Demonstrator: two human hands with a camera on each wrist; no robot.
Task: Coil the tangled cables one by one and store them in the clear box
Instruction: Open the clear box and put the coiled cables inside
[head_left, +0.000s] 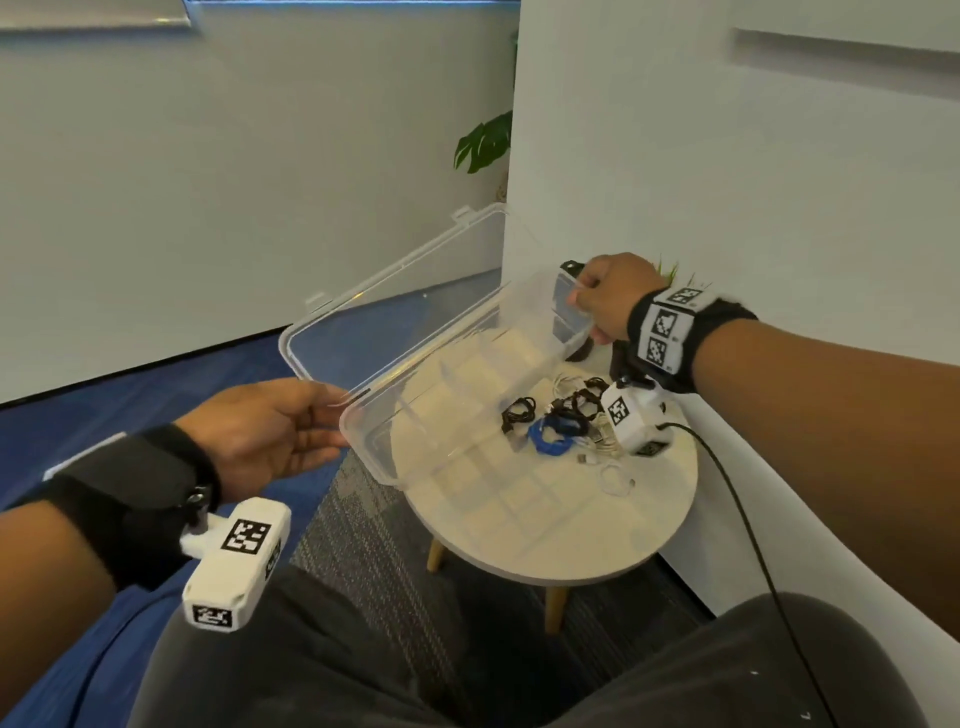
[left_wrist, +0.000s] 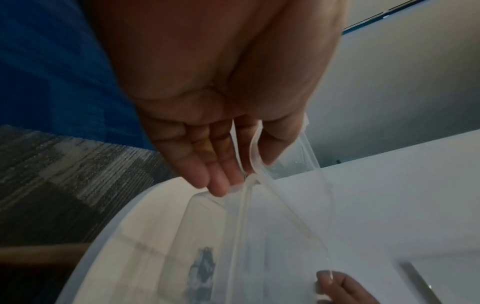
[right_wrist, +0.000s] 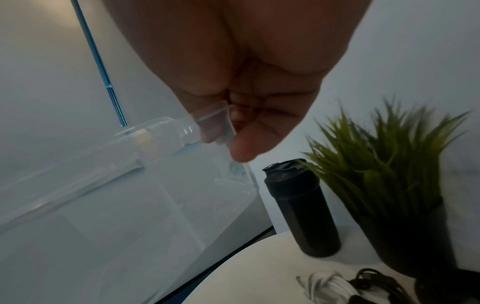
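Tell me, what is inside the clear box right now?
Nothing shows inside the clear box; through its walls you see only the round table. The cables lie outside it on the table. Both hands hold the box tilted, lid open.

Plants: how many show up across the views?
2. A broad-leaved plant stands behind the wall corner in the head view; a spiky grass-like potted plant sits on the round table beside a black bottle. Others may be hidden.

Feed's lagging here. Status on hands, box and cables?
Left hand and right hand grip opposite ends of box, lid open, empty, tilted above table. Cables piled on table. Nothing blocking.
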